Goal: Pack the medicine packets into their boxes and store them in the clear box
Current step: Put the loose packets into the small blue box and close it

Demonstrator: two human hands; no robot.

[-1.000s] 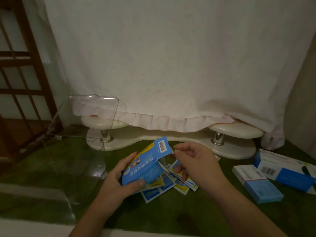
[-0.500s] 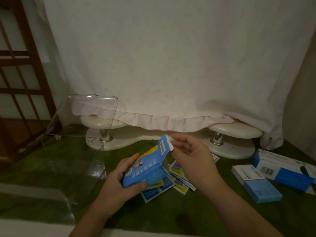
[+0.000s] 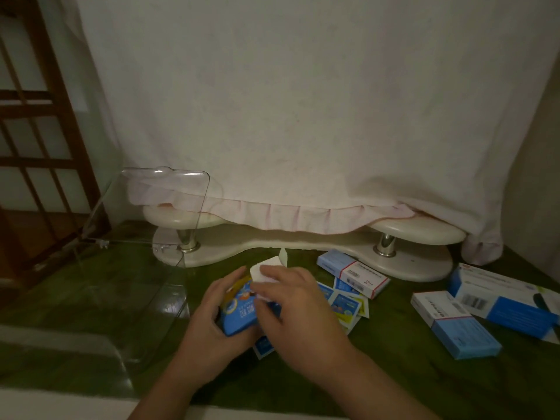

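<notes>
- We hold the blue box (image 3: 239, 313) low over the green tabletop (image 3: 394, 374), just right of the clear box (image 3: 181, 201).
- Our left hand (image 3: 209, 325) grips its body, fingers wrapped round the near side.
- Our right hand (image 3: 297, 313) curls over the open end, fingers on the white flap (image 3: 266, 268); its thumb is hidden.
- We judge the box light, thin card: stiff along its edges, easily crushed across the broad faces. So we take it by the long edges, not the middle.
- The flap will likely crease if forced.
- The loose packets (image 3: 345, 304) lie beside our right hand; they look flat, glossy and probably slippery, best pinched at a corner.
</notes>
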